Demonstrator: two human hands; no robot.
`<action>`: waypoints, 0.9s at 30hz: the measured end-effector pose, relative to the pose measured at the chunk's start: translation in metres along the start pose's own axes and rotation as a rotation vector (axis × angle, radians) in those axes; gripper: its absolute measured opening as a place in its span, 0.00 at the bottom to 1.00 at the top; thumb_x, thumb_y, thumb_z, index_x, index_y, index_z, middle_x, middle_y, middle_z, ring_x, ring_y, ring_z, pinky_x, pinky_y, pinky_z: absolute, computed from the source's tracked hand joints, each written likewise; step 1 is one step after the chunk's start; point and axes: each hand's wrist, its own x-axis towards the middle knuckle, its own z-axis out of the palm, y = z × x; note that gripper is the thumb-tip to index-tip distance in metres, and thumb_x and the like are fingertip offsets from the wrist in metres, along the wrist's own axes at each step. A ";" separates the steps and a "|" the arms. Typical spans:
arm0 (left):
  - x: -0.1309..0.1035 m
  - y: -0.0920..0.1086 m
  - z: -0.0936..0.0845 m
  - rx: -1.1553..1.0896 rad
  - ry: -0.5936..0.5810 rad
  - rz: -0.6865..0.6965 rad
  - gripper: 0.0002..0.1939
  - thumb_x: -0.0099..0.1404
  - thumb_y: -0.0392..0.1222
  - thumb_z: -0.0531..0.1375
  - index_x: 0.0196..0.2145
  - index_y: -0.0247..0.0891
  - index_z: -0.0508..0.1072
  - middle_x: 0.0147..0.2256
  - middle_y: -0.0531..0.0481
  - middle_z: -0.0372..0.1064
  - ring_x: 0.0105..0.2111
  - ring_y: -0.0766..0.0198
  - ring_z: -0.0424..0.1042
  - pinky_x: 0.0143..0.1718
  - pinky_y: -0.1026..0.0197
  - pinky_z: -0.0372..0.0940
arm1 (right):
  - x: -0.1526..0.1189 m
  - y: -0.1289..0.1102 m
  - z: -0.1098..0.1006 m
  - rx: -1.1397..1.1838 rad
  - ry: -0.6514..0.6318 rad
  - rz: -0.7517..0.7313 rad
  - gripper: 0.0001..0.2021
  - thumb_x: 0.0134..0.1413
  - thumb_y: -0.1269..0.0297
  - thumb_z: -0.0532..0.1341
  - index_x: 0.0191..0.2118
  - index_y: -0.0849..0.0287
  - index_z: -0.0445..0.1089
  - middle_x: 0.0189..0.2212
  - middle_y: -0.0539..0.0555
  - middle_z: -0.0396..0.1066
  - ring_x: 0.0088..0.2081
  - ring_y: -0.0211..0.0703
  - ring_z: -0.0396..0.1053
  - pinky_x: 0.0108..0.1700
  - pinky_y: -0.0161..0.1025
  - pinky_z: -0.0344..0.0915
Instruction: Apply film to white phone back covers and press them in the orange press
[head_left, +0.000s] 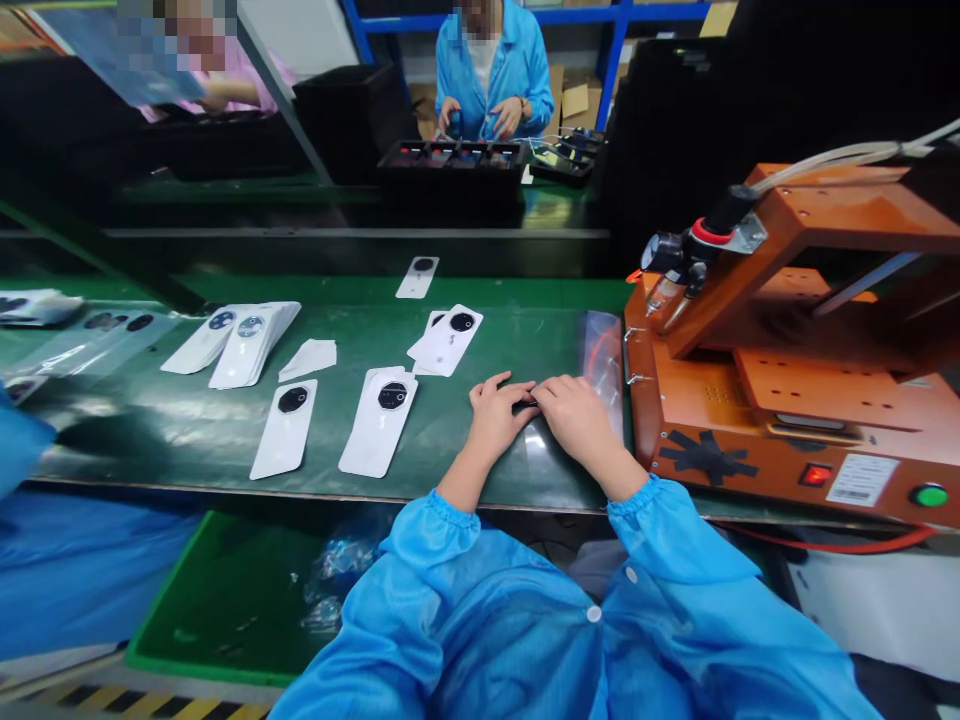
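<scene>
In the head view, both hands met low over the green desk [442, 455], just right of the middle of the picture. The left hand [491, 412] had its grip closed, thumb and forefinger about a small dark piece [526, 404] mostly hidden by the fingers. The right hand [574, 410] came in from the other side, its fingertips against the same piece; whether its own grip was closed could not be told.

Taking the hands as the centre of the clock, two overlapping white panels [448, 345] with dark round patches lay at ten o'clock, and a single small panel [415, 283] farther off at eleven. At nine lay a pair of stacked panels [371, 440], with a lone panel [277, 445] beyond it. Farther out, between nine and ten, were fanned stacks of panels [244, 358]. A clear film [602, 350] lay at one to two o'clock, just beside an orange machine [705, 400] with a gauge [661, 253], which stood at three. At eleven, across the way, a person in blue [491, 75] worked over a black tray [450, 180]. A green bin [217, 600] sat below the desk at eight.
</scene>
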 end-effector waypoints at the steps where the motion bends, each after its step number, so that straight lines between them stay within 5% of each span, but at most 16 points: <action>1: 0.000 0.000 0.000 -0.002 0.001 -0.002 0.03 0.67 0.44 0.66 0.38 0.48 0.80 0.53 0.55 0.77 0.64 0.49 0.60 0.62 0.39 0.49 | 0.001 -0.001 -0.002 -0.027 -0.005 -0.026 0.08 0.68 0.69 0.56 0.44 0.61 0.74 0.38 0.58 0.74 0.41 0.50 0.64 0.43 0.46 0.54; 9: 0.001 0.000 -0.001 0.013 -0.038 0.025 0.05 0.67 0.45 0.65 0.40 0.50 0.81 0.53 0.56 0.77 0.64 0.50 0.60 0.63 0.38 0.49 | 0.002 0.000 -0.005 -0.154 0.002 -0.120 0.09 0.67 0.71 0.55 0.38 0.62 0.72 0.34 0.58 0.71 0.40 0.52 0.62 0.41 0.48 0.53; 13: -0.004 0.004 -0.005 0.057 -0.082 0.124 0.23 0.63 0.57 0.66 0.54 0.51 0.76 0.62 0.53 0.69 0.67 0.46 0.56 0.66 0.36 0.45 | -0.021 -0.006 -0.016 -0.162 0.042 -0.014 0.07 0.65 0.71 0.56 0.39 0.62 0.72 0.37 0.61 0.72 0.41 0.53 0.63 0.41 0.48 0.55; 16: -0.006 0.006 -0.009 0.102 -0.121 0.177 0.35 0.59 0.64 0.67 0.61 0.50 0.71 0.66 0.48 0.63 0.69 0.41 0.52 0.68 0.33 0.39 | -0.057 -0.016 -0.026 -0.103 0.222 0.117 0.05 0.65 0.71 0.57 0.42 0.60 0.71 0.44 0.62 0.73 0.44 0.53 0.65 0.44 0.49 0.59; 20: -0.005 0.011 -0.009 0.140 -0.180 0.203 0.38 0.59 0.60 0.67 0.64 0.47 0.67 0.68 0.45 0.58 0.70 0.38 0.48 0.69 0.32 0.36 | -0.111 -0.026 -0.021 0.062 0.551 0.158 0.10 0.59 0.74 0.63 0.46 0.57 0.69 0.43 0.60 0.72 0.43 0.51 0.69 0.44 0.48 0.66; 24: 0.005 0.021 -0.006 0.179 -0.229 0.293 0.38 0.60 0.57 0.67 0.64 0.42 0.66 0.70 0.41 0.53 0.71 0.38 0.46 0.69 0.30 0.35 | -0.138 -0.022 0.002 0.230 0.620 0.069 0.13 0.57 0.76 0.63 0.45 0.53 0.70 0.40 0.56 0.72 0.41 0.48 0.72 0.42 0.47 0.72; 27: 0.034 0.018 -0.014 0.161 -0.232 0.323 0.38 0.59 0.62 0.67 0.62 0.44 0.69 0.70 0.40 0.52 0.70 0.41 0.52 0.69 0.34 0.44 | -0.143 -0.016 0.018 0.256 0.665 0.085 0.13 0.56 0.75 0.64 0.45 0.52 0.72 0.39 0.56 0.72 0.40 0.49 0.74 0.41 0.48 0.74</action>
